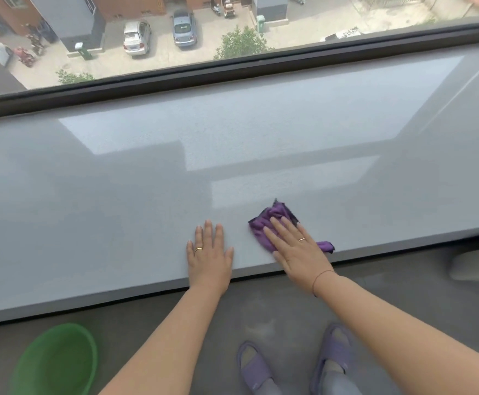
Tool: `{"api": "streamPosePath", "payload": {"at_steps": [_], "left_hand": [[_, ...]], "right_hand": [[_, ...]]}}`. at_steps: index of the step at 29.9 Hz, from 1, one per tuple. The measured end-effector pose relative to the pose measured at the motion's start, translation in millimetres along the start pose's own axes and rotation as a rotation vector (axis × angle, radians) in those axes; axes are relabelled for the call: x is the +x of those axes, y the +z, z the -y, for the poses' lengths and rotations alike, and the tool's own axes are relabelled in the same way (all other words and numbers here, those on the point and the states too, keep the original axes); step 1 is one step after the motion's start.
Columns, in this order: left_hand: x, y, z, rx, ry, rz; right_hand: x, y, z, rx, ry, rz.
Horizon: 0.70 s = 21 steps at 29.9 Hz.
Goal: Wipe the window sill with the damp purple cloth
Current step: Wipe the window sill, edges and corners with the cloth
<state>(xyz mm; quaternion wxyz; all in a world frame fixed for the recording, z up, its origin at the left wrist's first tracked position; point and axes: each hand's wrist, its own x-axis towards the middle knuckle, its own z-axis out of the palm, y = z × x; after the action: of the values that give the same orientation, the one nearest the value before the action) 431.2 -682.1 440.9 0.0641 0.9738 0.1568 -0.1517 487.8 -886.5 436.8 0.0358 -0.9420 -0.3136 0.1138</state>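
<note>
No readable text, labels or numbers anywhere.

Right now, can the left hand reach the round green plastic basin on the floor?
Probably yes. The left hand lies flat and empty on the grey window sill; the round green plastic basin sits on the floor below, to its left, nothing between. Bending down looks needed.

The right hand [295, 246] pressed flat on the purple cloth [266, 223] on the sill [118, 195]; the left hand [208, 252] lay flat beside it.
</note>
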Motion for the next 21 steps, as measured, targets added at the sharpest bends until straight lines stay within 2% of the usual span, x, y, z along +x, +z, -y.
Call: {"api": "streamPosePath", "payload": {"at_steps": [3, 6, 8, 10, 12, 14, 17, 21], "left_hand": [[-4, 5, -12, 0.006, -0.004, -0.007], [-4, 6, -31, -0.008, 0.028, -0.007], [-2, 7, -47, -0.003, 0.05, -0.009], [1, 7, -62, 0.008, 0.069, -0.021], [4, 6, -72, 0.018, 0.07, -0.038], [7, 5, -80, 0.013, 0.064, -0.042], [13, 3, -94, 0.0, 0.047, -0.035], [19, 4, -123, -0.041, 0.009, -0.027]], "right_hand": [[-11, -6, -40, -0.008, 0.202, 0.025], [-7, -5, -22, 0.057, 0.321, 0.025], [-5, 2, 3, 0.096, 0.26, 0.007], [-9, 5, 10, 0.087, 0.064, 0.029], [-11, 2, -10, 0.052, -0.079, 0.031], [-16, -1, -43, 0.004, -0.09, 0.003], [-28, -4, -107, -0.018, 0.087, -0.03], [-41, -19, -176, 0.024, 0.338, 0.028]]}}
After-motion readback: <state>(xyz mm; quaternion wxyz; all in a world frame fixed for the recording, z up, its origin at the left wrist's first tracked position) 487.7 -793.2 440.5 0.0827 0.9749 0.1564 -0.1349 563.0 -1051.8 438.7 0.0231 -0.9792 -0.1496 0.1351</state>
